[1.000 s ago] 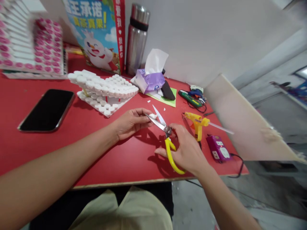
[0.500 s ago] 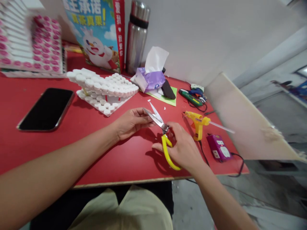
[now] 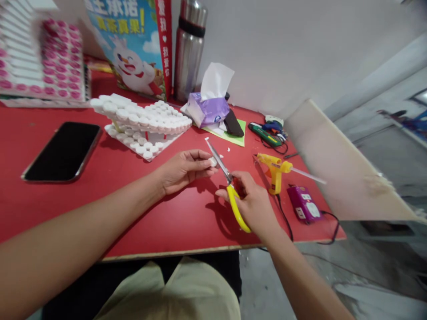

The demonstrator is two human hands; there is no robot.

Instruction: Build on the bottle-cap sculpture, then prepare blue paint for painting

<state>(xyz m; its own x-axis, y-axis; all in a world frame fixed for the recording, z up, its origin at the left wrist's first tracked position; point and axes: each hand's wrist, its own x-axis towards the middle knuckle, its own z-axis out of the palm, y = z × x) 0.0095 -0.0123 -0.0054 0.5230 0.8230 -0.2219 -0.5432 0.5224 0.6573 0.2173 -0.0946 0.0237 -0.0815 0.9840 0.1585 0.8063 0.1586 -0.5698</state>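
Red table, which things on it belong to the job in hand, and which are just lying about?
Likely the job: scissors, small white piece; perhaps white model, yellow glue gun.
Apparently just lying about: phone, steel flask, tissue pack.

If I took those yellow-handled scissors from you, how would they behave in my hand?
The scissors would probably feel stiff, as the blades look like shiny metal. Gripped by one side only, they might swing open, being hinged. Rolling seems unlikely if set down, since the yellow handle curves outward and the blades look flat.
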